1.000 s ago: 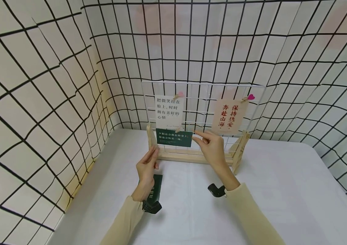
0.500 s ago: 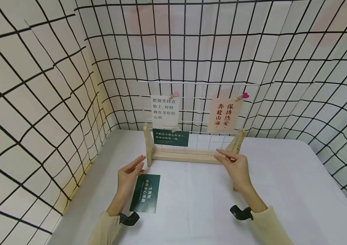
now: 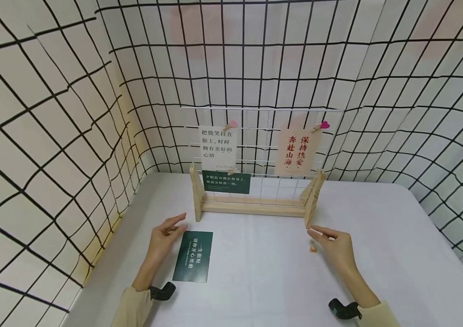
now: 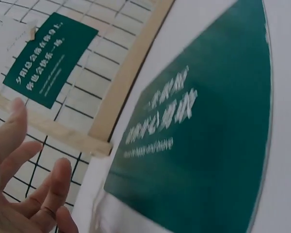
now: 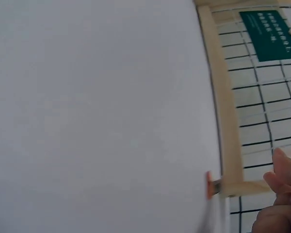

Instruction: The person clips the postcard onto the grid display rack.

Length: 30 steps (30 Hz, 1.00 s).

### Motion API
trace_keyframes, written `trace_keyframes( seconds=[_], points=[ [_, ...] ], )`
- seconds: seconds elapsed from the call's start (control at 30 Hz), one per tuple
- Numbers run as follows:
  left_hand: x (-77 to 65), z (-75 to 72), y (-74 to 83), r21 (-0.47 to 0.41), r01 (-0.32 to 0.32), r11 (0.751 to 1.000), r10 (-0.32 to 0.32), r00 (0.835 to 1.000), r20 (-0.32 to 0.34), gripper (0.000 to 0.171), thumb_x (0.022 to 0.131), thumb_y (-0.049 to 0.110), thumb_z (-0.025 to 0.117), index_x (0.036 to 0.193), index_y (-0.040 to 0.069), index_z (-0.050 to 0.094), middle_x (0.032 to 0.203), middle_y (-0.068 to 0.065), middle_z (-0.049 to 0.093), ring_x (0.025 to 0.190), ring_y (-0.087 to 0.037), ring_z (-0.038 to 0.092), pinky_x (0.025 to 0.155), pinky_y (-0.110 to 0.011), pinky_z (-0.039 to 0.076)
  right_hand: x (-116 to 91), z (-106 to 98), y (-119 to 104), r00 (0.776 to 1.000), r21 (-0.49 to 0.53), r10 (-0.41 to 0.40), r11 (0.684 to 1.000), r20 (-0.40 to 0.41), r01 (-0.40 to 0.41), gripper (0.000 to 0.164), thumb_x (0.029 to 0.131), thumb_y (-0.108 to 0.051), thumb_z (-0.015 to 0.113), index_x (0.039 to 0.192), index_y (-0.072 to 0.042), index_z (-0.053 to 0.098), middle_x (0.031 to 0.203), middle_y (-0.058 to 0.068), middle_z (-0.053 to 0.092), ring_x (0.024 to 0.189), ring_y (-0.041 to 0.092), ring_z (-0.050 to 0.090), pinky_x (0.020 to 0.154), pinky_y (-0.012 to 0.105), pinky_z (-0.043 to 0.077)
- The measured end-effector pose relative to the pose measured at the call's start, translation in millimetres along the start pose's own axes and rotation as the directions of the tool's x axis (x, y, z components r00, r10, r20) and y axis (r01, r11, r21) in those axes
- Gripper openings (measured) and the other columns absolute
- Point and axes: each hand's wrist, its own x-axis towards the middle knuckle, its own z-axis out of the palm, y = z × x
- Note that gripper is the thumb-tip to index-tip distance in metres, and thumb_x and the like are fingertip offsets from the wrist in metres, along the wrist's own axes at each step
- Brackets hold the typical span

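My left hand (image 3: 165,238) hovers beside the upper left corner of a dark green card (image 3: 192,257) with white writing, which lies on the table. Its fingers are loosely bent and hold nothing, as the left wrist view also shows. On the other side, my right hand (image 3: 335,250) is over the table by the stand's right foot, thumb and forefinger near each other with nothing between them. Just left of it lies a small clothespin (image 3: 313,246) with an orange end. A second green card (image 3: 226,182) hangs low on the white wire grid rack (image 3: 264,156), held by a clip.
The rack stands on a wooden base (image 3: 251,209). Clipped higher on it are a white card (image 3: 218,149) and a pink card (image 3: 296,152) with red writing. Behind and to the left rises a white cloth wall (image 3: 272,63) with black grid lines.
Both hands have drawn back from the hung green card and the rack, the left down and leftward, the right down and rightward. The card on the table and the orange-ended clothespin have come into sight.
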Motion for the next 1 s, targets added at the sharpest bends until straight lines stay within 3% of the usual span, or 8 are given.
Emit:
trace_keyframes(
  seconds=[0.07, 0.2, 0.3, 0.43, 0.53, 0.7, 0.87, 1.0],
  points=[
    [1.0, -1.5, -2.2, 0.058, -0.007, 0.998, 0.006, 1.0, 0.017, 0.04, 0.095, 0.022, 0.077, 0.134, 0.015, 0.071, 0.135, -0.01, 0.065, 0.104, -0.018, 0.059, 0.092, -0.034, 0.046, -4, -2, 10, 1.0, -0.013, 0.021, 1.0, 0.011, -0.021, 0.043, 0.087, -0.037, 0.084, 0.116, -0.006, 0.079, 0.06, -0.012, 0.05, 0.048, 0.001, 0.033, 0.043, 0.023, 0.031],
    [4.2, -1.8, -8.3, 0.146, -0.027, 0.989, 0.017, 0.998, 0.068, 0.038, 0.094, 0.019, 0.077, 0.132, 0.013, 0.072, 0.134, -0.015, 0.062, 0.101, -0.021, 0.056, 0.086, -0.031, 0.042, -12, -5, 24, 0.998, -0.003, 0.047, 0.999, 0.037, -0.047, 0.044, 0.089, -0.037, 0.083, 0.119, -0.005, 0.078, 0.067, -0.007, 0.074, 0.056, 0.0, 0.044, 0.05, 0.025, 0.036],
    [6.2, -1.5, -10.5, 0.199, -0.043, 0.979, 0.025, 0.995, 0.093, 0.037, 0.093, 0.016, 0.078, 0.13, 0.011, 0.073, 0.133, -0.018, 0.061, 0.097, -0.02, 0.055, 0.082, -0.031, 0.043, -19, -7, 31, 0.997, -0.009, 0.059, 0.998, 0.041, -0.059, 0.045, 0.089, -0.039, 0.082, 0.119, -0.005, 0.078, 0.078, -0.008, 0.079, 0.055, 0.001, 0.043, 0.05, 0.025, 0.036],
    [7.7, -3.3, -11.4, 0.254, -0.08, 0.964, 0.053, 0.992, 0.112, 0.035, 0.09, 0.01, 0.079, 0.125, 0.008, 0.075, 0.126, -0.018, 0.062, 0.092, -0.02, 0.055, 0.078, -0.027, 0.044, -24, -6, 36, 0.998, -0.032, 0.053, 0.998, 0.014, -0.053, 0.046, 0.085, -0.04, 0.085, 0.115, -0.006, 0.079, 0.057, -0.013, 0.058, 0.044, 0.001, 0.031, 0.041, 0.021, 0.032],
    [9.3, -5.8, -12.0, 0.281, -0.1, 0.954, 0.066, 0.989, 0.129, 0.033, 0.087, 0.007, 0.081, 0.12, 0.006, 0.077, 0.12, -0.018, 0.062, 0.09, -0.02, 0.055, 0.074, -0.023, 0.044, -25, -4, 38, 1.0, -0.05, 0.019, 0.999, -0.007, -0.02, 0.044, 0.083, -0.038, 0.087, 0.112, -0.005, 0.08, 0.049, -0.01, 0.043, 0.042, 0.001, 0.032, 0.039, 0.019, 0.032],
    [10.9, -13.1, -12.7, 0.306, -0.082, 0.949, 0.023, 0.981, 0.191, 0.038, 0.083, 0.01, 0.086, 0.12, 0.006, 0.077, 0.12, -0.016, 0.059, 0.092, -0.021, 0.053, 0.074, -0.023, 0.043, -24, 1, 38, 0.999, -0.117, -0.032, 0.993, -0.03, 0.028, 0.035, 0.084, -0.031, 0.088, 0.105, -0.004, 0.081, 0.052, -0.005, 0.05, 0.043, 0.001, 0.036, 0.04, 0.018, 0.033],
    [10.7, -22.2, -13.5, 0.316, -0.099, 0.944, 0.014, 0.966, 0.26, 0.049, 0.077, 0.01, 0.09, 0.125, 0.008, 0.075, 0.119, -0.013, 0.057, 0.093, -0.022, 0.05, 0.076, -0.024, 0.043, -24, 5, 37, 0.995, -0.13, -0.083, 0.989, -0.06, 0.074, 0.025, 0.085, -0.022, 0.087, 0.101, -0.003, 0.082, 0.075, 0.011, 0.076, 0.05, -0.001, 0.048, 0.044, 0.016, 0.04],
    [13.0, -24.3, -15.1, 0.325, -0.157, 0.932, 0.049, 0.947, 0.316, 0.054, 0.074, 0.01, 0.093, 0.125, 0.009, 0.076, 0.114, -0.011, 0.054, 0.091, -0.02, 0.049, 0.076, -0.023, 0.043, -24, 6, 37, 0.991, -0.124, -0.099, 0.988, -0.086, 0.088, 0.02, 0.087, -0.018, 0.085, 0.099, -0.002, 0.082, 0.097, 0.018, 0.08, 0.063, -0.006, 0.06, 0.052, 0.014, 0.048]
  ],
)
